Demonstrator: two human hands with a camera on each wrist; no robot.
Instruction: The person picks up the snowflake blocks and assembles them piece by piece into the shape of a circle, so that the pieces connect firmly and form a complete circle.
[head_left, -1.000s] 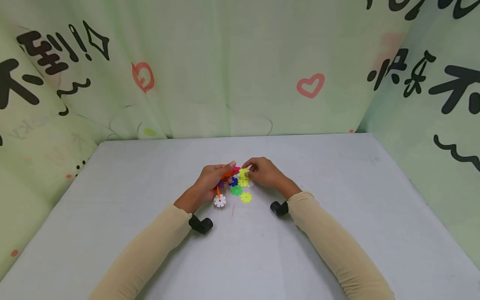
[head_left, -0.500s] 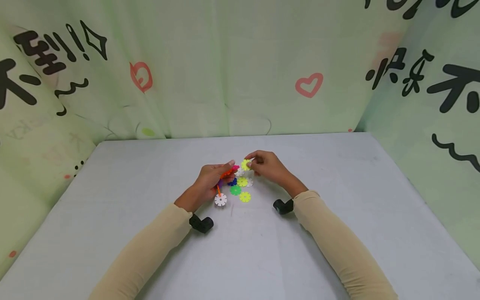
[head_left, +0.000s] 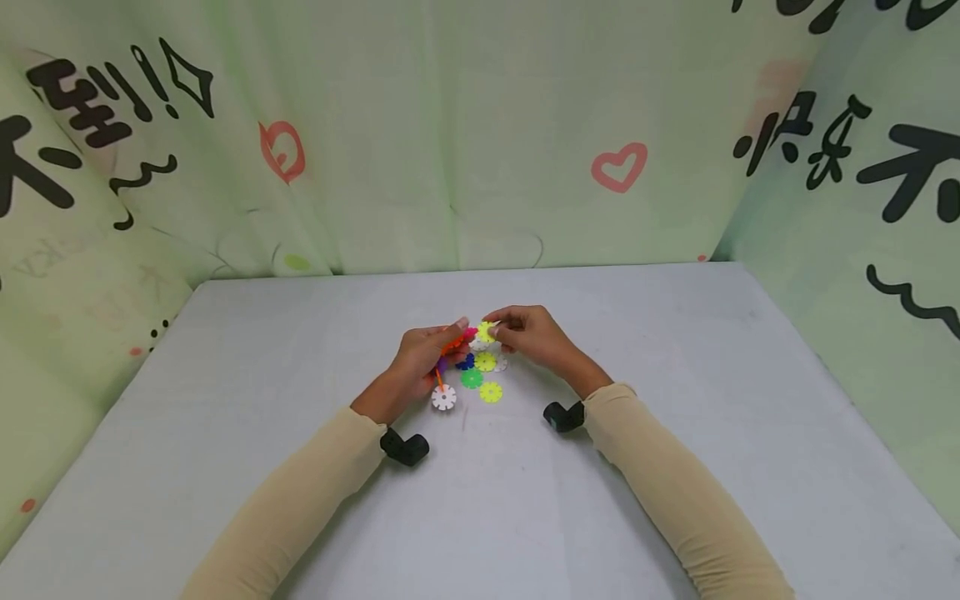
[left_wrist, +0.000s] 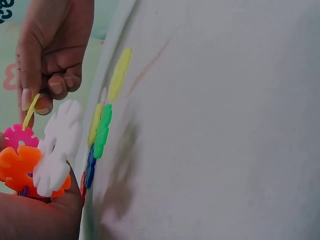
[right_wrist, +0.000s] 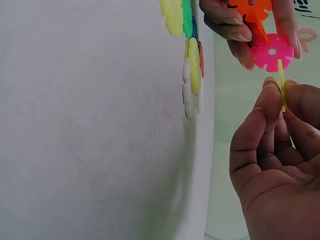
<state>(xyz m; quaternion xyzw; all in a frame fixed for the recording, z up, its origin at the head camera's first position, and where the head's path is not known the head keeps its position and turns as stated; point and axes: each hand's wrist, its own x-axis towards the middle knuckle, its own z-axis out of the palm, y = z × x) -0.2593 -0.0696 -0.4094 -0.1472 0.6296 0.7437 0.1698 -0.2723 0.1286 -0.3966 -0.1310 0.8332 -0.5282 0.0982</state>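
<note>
My left hand [head_left: 420, 360] holds a cluster of joined plastic snowflake discs. A pink disc [right_wrist: 263, 50], an orange disc [left_wrist: 20, 164] and a white disc [left_wrist: 56, 150] belong to it; a bit of purple shows beneath the orange. Between thumb and fingertips, my right hand [head_left: 531, 335] pinches a yellow snowflake disc [right_wrist: 283, 95]. In the right wrist view this disc stands edge-on at the pink disc's notched rim and overlaps it; whether it is slotted in, I cannot tell. Palm and fingers partly hide the cluster.
Loose discs lie on the white table [head_left: 300, 467] below the hands: a green disc [head_left: 472, 379], a yellow disc [head_left: 491, 392], another yellow disc [head_left: 484, 362], a dark blue disc [head_left: 465, 362] and some white ones. A printed curtain [head_left: 450, 167] borders the table.
My right hand lifts the yellow disc up and away from the loose discs, then brings it slightly left to the pink disc. The left hand stays nearly still with its cluster.
</note>
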